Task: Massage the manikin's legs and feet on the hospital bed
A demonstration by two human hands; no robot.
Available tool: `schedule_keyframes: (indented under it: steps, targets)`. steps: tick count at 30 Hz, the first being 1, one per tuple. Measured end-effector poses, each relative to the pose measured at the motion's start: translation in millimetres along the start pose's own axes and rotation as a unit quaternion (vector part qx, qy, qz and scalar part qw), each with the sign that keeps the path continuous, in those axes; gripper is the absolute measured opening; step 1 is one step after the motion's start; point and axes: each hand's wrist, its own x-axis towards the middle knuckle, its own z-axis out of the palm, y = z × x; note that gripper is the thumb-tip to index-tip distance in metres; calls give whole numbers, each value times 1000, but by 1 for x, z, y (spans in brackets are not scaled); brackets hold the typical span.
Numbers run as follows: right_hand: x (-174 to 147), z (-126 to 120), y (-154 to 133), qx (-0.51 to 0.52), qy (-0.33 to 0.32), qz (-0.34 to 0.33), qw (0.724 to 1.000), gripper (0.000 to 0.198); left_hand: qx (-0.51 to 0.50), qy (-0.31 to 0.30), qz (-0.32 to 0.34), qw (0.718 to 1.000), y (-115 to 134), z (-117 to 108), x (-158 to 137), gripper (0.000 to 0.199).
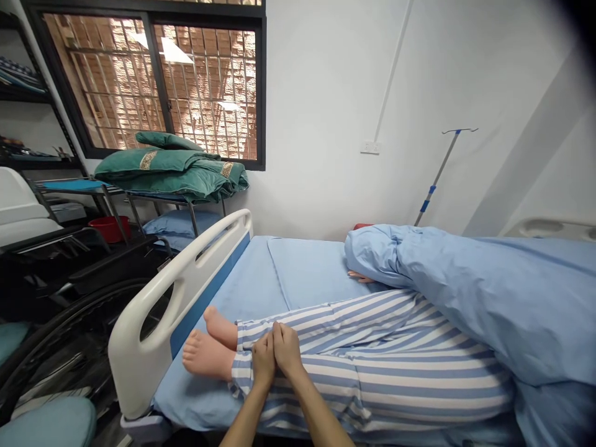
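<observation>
Hands point(286, 349) curled into fists on striped trousers point(400, 369), grip unclear; smooth rounded feet point(207, 356), rumpled blue quilt point(470, 282)

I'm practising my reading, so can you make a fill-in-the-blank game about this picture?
The left hand and right hand are on trousers patterned with blue-and-white ____.
The tub near the wheelchair is coloured ____.
Exactly ____ bare feet show on the bed.

Missing words: stripes; red; two.
</observation>
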Motion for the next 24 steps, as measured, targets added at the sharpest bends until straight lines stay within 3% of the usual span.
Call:
schedule_keyframes:
  steps: [5,12,20,24]
  targets:
    - [0,3,-6,2,-12,-2,1000,37,-2,16,-6,1000,-1,-1,2,37]
    - [-12,13,16,101,39,40,993,34,-32,-9,-30,999,6,-1,-1,33]
    - [-9,12,19,105,15,28,994,38,-146,64,-37,986,54,-5,8,30]
    - [-10,12,19,110,35,49,992,37,-101,60,-60,991,38,0,2,32]
